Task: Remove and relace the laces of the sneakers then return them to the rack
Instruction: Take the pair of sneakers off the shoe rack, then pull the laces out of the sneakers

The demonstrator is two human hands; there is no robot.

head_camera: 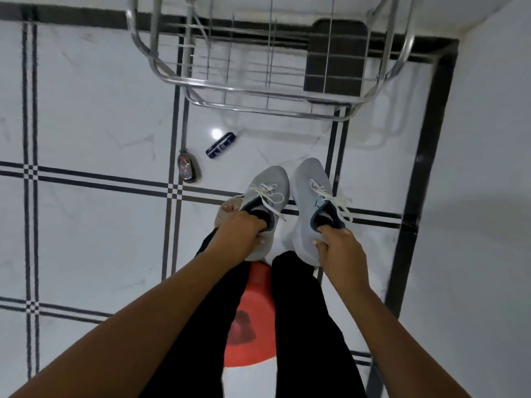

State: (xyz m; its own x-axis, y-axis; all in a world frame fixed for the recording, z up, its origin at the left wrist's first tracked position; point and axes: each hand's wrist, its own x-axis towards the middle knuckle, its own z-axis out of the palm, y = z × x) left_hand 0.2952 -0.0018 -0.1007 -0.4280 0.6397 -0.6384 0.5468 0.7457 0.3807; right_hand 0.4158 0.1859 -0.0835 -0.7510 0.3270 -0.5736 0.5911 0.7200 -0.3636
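Clearly both sneakers are in hand and laced: the left hand (pixel 242 229) has its fingers hooked into the collar of the left sneaker (pixel 265 185), and the right hand (pixel 336 248) pinches the heel of the right sneaker (pixel 309 191), thumb inside the opening and fingers clenched around the back. The pair hangs side by side, toes pointing toward the top of the frame, just below centre, above the tiled floor (pixel 100 110). White laces (pixel 267 193) are threaded and tied in bows on both shoes, with loose ends trailing.

The metal rack (pixel 258 81) stands in the upper middle of the frame, well apart from the shoes, so my reading is that only the return to the rack remains.

The risks lie there. Each shoe hangs from a shallow heel grip, so a swing could let one slip and drop. The wire shelves are open, and a dangling lace end could snag on a bar, or a shoe set crookedly could tip between the rods. A small dark bottle (pixel 188 168) and a blue tube (pixel 220 145) lie on the floor between the person and the rack, easy to step on when moving forward.
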